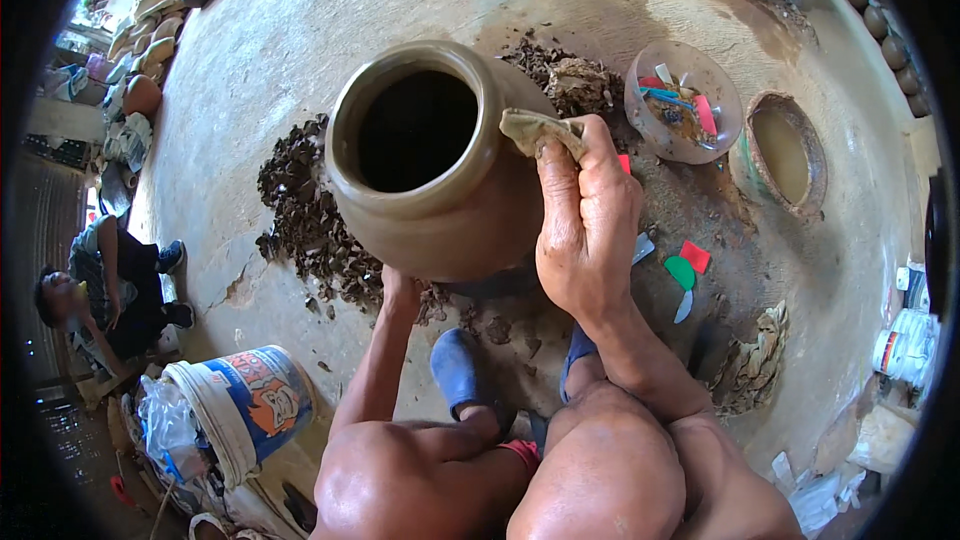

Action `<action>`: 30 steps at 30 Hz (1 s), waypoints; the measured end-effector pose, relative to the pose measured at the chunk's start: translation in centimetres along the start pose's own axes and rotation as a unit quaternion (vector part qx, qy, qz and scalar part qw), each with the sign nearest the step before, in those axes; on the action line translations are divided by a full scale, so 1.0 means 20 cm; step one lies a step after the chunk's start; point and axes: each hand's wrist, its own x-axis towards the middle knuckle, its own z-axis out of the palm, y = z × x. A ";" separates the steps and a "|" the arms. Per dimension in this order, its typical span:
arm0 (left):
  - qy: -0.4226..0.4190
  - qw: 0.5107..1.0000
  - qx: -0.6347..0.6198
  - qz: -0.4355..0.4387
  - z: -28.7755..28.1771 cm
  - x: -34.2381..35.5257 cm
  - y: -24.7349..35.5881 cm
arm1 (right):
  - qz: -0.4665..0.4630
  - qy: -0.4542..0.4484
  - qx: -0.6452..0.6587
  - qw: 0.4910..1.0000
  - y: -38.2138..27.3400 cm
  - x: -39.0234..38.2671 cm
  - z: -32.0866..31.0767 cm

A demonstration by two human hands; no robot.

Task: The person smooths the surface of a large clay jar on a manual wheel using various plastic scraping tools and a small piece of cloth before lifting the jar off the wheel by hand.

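A round wet clay pot with a wide dark mouth and a thick rim stands in front of me, its mouth tilted toward me and to the left. Pinched between the thumb and fingers of my right hand is a folded, clay-smeared cloth, close by the pot's right shoulder. Whether the cloth touches the clay I cannot tell. My left hand reaches in at the pot's lower near side, and its fingers are hidden beneath the pot.
Clay scraps lie left of the pot and more lie behind it. At right are a clear bowl of small tools, a water-filled vessel, coloured scrapers and a crumpled cloth. A bucket stands lower left; a person sits beyond it.
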 end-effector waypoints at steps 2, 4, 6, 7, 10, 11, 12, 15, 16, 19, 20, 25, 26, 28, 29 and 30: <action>0.004 0.997 -0.004 -0.075 0.06 -0.08 -0.16 | 0.002 -0.001 -0.017 1.000 -0.01 0.01 0.02; 0.014 0.989 -0.010 -0.145 0.16 -0.17 -0.32 | -0.031 0.006 -0.028 0.999 0.02 0.02 0.06; -0.027 0.921 -0.014 -0.389 0.36 -0.26 -0.34 | -0.048 0.007 -0.060 0.997 0.08 -0.01 0.03; -0.038 0.931 0.003 -0.363 0.44 -0.31 -0.28 | -0.038 0.002 -0.070 0.997 0.08 0.00 0.00; 0.071 0.976 0.021 -0.207 0.36 -0.16 -0.06 | -0.038 0.016 -0.061 0.997 0.04 0.01 -0.02; 0.065 0.985 0.009 -0.158 0.07 -0.06 0.02 | -0.049 0.017 -0.055 0.997 0.00 0.01 0.03; 0.059 0.992 -0.002 -0.108 -0.18 0.01 0.08 | -0.060 0.016 -0.048 0.997 -0.03 0.01 0.07; 0.111 0.992 0.018 -0.049 0.20 0.07 -0.01 | -0.057 0.015 -0.088 0.994 0.04 -0.01 0.00; 0.141 0.989 0.033 -0.019 0.22 0.02 -0.06 | -0.067 0.011 -0.083 0.994 0.03 -0.01 0.01; 0.079 0.975 0.046 -0.204 0.18 -0.17 -0.36 | -0.063 0.014 -0.070 0.995 0.04 -0.03 0.03; 0.057 0.967 0.043 -0.244 0.38 -0.21 -0.34 | -0.063 0.022 -0.088 0.994 0.09 -0.03 -0.04; 0.184 0.973 0.015 -0.139 0.09 0.03 -0.11 | -0.043 0.022 -0.045 0.998 0.00 -0.04 -0.02; 0.194 0.978 -0.011 -0.079 -0.08 0.09 -0.08 | -0.042 0.017 -0.022 0.999 -0.04 -0.04 0.02; 0.215 0.975 -0.018 -0.057 -0.10 0.17 -0.06 | -0.033 0.006 -0.012 0.999 -0.03 -0.05 0.01; 0.225 0.972 -0.009 -0.063 -0.08 0.19 -0.06 | -0.048 0.011 -0.023 0.999 -0.02 -0.05 0.00; 0.232 0.970 -0.004 -0.066 -0.05 0.20 -0.06 | -0.064 0.016 -0.033 0.997 0.00 -0.04 -0.01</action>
